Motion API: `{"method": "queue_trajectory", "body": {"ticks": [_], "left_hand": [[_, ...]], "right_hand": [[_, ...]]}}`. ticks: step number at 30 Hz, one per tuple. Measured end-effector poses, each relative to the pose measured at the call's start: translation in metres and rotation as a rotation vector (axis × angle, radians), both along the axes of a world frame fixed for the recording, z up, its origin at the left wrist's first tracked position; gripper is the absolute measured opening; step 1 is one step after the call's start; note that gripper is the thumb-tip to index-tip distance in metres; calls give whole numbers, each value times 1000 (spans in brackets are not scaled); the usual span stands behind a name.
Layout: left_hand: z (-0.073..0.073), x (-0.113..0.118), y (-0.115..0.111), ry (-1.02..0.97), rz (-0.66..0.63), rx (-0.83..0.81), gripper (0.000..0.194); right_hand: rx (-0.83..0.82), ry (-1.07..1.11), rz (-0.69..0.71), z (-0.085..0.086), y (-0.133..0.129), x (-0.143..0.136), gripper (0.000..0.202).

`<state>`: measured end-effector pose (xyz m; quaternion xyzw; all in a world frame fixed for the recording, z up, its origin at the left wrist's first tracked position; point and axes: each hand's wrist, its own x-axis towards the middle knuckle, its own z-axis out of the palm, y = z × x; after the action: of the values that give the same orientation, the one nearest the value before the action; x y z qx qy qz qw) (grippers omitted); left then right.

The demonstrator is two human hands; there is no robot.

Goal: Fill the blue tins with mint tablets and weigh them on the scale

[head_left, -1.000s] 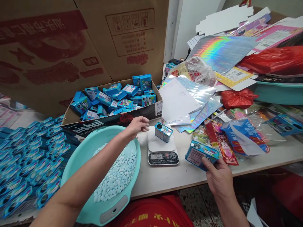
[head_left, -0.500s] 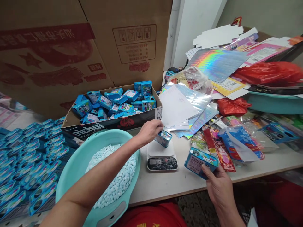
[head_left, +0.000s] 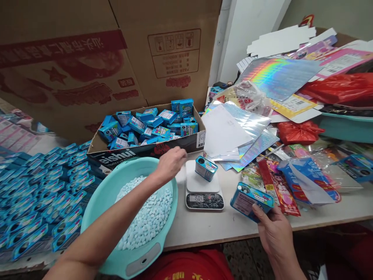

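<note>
My left hand [head_left: 171,164] is over the rim of the turquoise basin [head_left: 172,212], fingers curled together; whether anything small is in them is hidden. Small pale-blue candies [head_left: 142,229] fill the bottom of that basin. Just right of the hand, a blue candy box [head_left: 206,169] stands on the white kitchen scale [head_left: 194,182], a dark round hole in its top. The scale's display [head_left: 199,198] seems to read 150.4. In my right hand [head_left: 275,233] is a second blue candy box [head_left: 251,201], held tilted above the table edge with pale candies showing at its top opening.
Behind the basin, an open carton [head_left: 151,146] holds a heap of blue boxes. Rows of blue boxes [head_left: 43,202] cover the left side. A large cardboard box [head_left: 175,89] stands behind. Shiny sheets [head_left: 253,128], wrappers and red bags [head_left: 300,132] crowd the right.
My left hand has let go of the blue box on the scale and drawn back left over the basin. The right hand still holds its box. The view has shifted slightly.
</note>
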<state>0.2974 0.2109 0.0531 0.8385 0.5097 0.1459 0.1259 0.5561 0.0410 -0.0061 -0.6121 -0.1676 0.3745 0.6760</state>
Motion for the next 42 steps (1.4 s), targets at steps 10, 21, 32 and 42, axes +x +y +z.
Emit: {"method": "queue_trajectory", "body": {"ticks": [10,21,32,42], "left_hand": [[-55,-97,-111,191,-190,-714,28],[-45,-113,-118,192,-240,-929,17],[-47,-128,-131,301,-232,-844,19],[-8,-118,-74,-230,7,-975,16]], "right_hand": [[26,4,17,-8,3,3,50],[42,-6,44,-7,5,-2,48],[28,-47,44,-4,5,0,49],[-3,-53,53,-6,6,1,47]]}}
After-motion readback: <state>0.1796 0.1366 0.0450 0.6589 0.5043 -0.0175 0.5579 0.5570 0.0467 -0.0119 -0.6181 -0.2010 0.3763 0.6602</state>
